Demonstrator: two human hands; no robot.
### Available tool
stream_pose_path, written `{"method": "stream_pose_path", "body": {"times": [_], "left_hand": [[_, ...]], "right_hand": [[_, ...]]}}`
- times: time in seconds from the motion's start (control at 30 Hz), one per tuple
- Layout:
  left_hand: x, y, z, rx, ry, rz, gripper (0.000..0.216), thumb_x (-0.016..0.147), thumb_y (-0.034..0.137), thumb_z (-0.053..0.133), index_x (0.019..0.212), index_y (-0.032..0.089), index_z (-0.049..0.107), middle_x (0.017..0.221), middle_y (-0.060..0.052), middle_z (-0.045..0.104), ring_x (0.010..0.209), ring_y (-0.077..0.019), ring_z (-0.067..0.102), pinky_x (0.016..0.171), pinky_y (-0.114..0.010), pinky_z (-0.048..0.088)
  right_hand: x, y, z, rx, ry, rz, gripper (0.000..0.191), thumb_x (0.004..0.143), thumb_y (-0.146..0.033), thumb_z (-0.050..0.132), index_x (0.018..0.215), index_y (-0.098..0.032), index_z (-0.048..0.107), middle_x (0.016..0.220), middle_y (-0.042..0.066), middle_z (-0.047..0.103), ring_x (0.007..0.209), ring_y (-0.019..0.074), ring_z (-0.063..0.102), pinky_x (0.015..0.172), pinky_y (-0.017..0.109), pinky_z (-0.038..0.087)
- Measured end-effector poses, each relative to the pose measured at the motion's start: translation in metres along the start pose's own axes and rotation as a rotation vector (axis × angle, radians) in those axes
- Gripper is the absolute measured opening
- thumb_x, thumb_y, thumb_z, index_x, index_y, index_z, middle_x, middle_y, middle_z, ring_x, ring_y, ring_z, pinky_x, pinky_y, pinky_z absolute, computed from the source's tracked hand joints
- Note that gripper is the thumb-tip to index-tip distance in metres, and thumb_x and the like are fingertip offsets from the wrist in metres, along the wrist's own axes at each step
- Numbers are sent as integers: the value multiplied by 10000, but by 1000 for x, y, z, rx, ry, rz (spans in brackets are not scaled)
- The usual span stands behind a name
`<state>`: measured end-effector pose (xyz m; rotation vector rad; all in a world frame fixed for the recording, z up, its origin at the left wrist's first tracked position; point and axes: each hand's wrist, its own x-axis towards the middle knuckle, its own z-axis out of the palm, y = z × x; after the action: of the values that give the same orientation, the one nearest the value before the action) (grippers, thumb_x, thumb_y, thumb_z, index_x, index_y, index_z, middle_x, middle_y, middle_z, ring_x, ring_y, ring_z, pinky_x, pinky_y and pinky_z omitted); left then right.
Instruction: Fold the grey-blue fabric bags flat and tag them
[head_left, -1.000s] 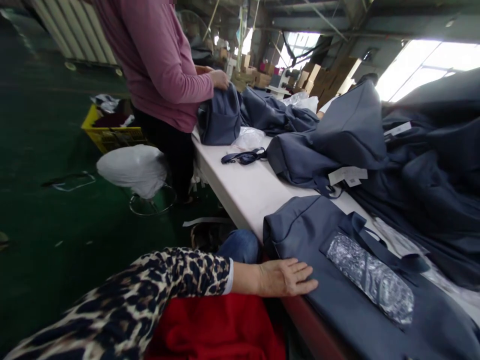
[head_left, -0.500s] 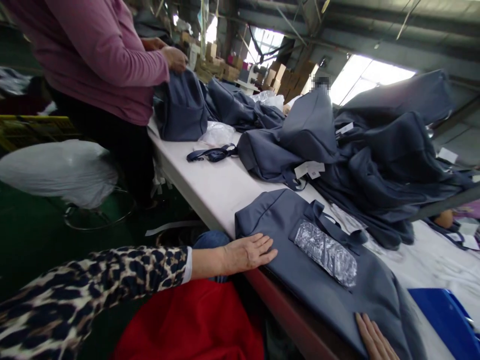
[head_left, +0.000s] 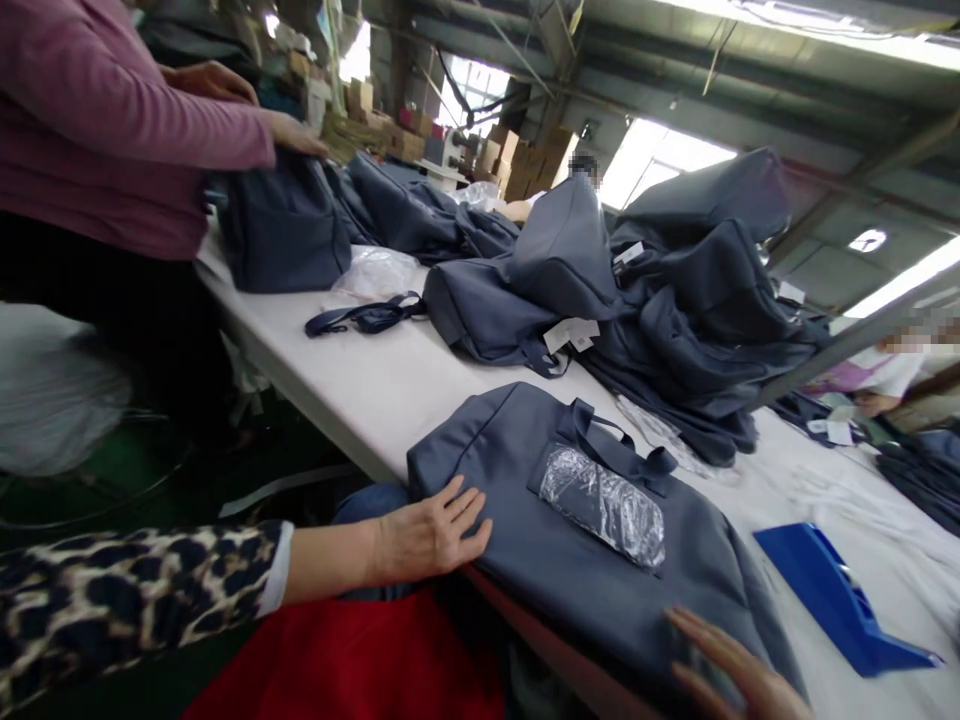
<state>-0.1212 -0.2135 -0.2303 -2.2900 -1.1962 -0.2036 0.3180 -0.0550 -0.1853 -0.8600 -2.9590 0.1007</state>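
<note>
The grey-blue bag (head_left: 517,470) lies flat on the near edge of the white desk (head_left: 375,385), with part of it hanging over the edge toward the person. A plastic-wrapped packet (head_left: 602,503) rests on top of it, just below the two looped handles (head_left: 616,452).

The left hand (head_left: 427,535) lies flat on the bag's near left corner, its grip released and the fingers spread. The right hand (head_left: 739,672) is also spread with nothing held. It is at the bag's near right end, but it is blurred, so it may be touching the fabric or just above it.

The bag looks like soft, limp cloth. It is probably light, and it would sag and fold if lifted by one corner. The handles or the seamed top edge look like the firmest places to take hold. The crinkled packet looks slick and loose, so it would likely slide off if the bag is tilted.

A second ago only the left hand was on the bag. The right hand's fingertips showed half a second ago, and more of the hand is in view now. The left hand has stayed at the same corner. The view has swung right, revealing a blue tray (head_left: 832,600) on the desk. Beyond, a co-worker's hand (head_left: 296,135) is on top of an upright bag (head_left: 285,235), as it was before.
</note>
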Motion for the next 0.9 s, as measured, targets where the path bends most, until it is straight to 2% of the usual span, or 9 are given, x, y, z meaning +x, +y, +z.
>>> {"method": "stream_pose_path", "body": {"times": [0.07,0.17,0.33,0.5,0.63,0.7,0.8,0.83,0.9], "left_hand": [[-1,-1,2,4,7,12,310,929,188,465,1218,120,551,1202,-229,655,1118,-297,650,1013,-502,464],[-1,1,8,-2,27,6,332,909,159,474,1230,108,543,1209,-227,652,1136,-273,643,1059,-464,441],[1,5,9,3,23,-25,318,910,160,466,1214,113,546,1205,-226,653,1135,-278,644,1055,-460,446],[1,4,7,-29,37,-46,295,922,158,464,1203,117,546,1194,-226,657,1103,-271,656,1034,-463,459],[2,4,8,-45,30,-65,287,929,170,470,1202,125,548,1193,-221,658,1102,-274,656,1019,-459,471],[3,5,9,-46,39,-70,284,933,177,467,1200,123,549,1190,-225,657,1101,-276,657,1022,-458,469],[2,5,10,-45,43,-67,286,930,182,474,1199,118,548,1199,-231,652,1112,-283,652,1033,-462,459],[2,6,10,-45,40,-65,289,927,182,478,1200,116,548,1200,-233,651,1116,-288,650,1034,-463,458],[2,6,10,-48,33,-64,299,922,185,485,1205,111,547,1199,-238,650,1121,-299,646,1030,-465,458]], "right_hand": [[53,-13,-28,112,135,147,352,952,-423,479,1224,-290,657,1249,38,676,1090,214,668,918,317,557],[139,-18,-41,185,189,168,382,955,-476,430,1143,-245,669,1143,80,694,946,212,682,831,326,549],[212,-6,-19,132,-56,229,500,951,-566,329,904,-215,681,801,49,703,784,235,671,760,360,508],[217,0,-15,290,-172,216,712,969,-558,168,843,-133,726,824,52,706,840,187,686,766,287,489],[222,-6,-14,309,-159,221,583,949,-585,327,728,-184,688,733,39,696,702,185,653,692,298,514],[210,-17,-10,255,-13,272,529,959,-563,344,779,-187,668,795,63,698,759,209,646,743,335,506],[163,-45,4,119,403,326,450,972,-532,368,852,-192,636,886,90,678,868,227,623,832,359,478],[144,-56,11,110,452,319,429,976,-519,376,837,-198,625,846,78,665,822,215,618,802,342,485],[110,-75,30,159,315,254,400,988,-484,375,855,-213,638,865,68,673,818,202,631,796,323,502]]}}
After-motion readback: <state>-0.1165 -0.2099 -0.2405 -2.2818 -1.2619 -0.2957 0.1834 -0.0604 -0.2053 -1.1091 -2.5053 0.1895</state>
